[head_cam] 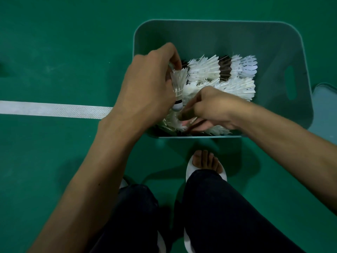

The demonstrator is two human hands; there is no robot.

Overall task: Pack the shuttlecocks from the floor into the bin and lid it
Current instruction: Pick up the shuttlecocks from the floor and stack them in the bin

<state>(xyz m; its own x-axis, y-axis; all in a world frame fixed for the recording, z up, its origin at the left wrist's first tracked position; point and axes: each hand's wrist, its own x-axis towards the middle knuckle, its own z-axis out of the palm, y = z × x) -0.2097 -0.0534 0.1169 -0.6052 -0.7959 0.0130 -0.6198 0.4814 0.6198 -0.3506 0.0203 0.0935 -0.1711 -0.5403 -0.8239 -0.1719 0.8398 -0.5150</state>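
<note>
A grey-green plastic bin [215,33] stands open on the green floor in front of me. Several white feather shuttlecocks [209,70] lie in rows inside it, some with dark bands. My left hand [145,84] is over the bin's near left corner and grips one shuttlecock [177,88] by its feathers, cork end pointing down toward me. My right hand [209,106] reaches into the bin's near side, fingers curled among the shuttlecocks there; whether it holds one is hidden. A pale lid-like edge [326,99] shows at the right of the bin.
A white court line [54,110] crosses the floor at the left and ends behind my left wrist. My knees in dark trousers and a foot in a white slipper [206,167] are just below the bin's near wall.
</note>
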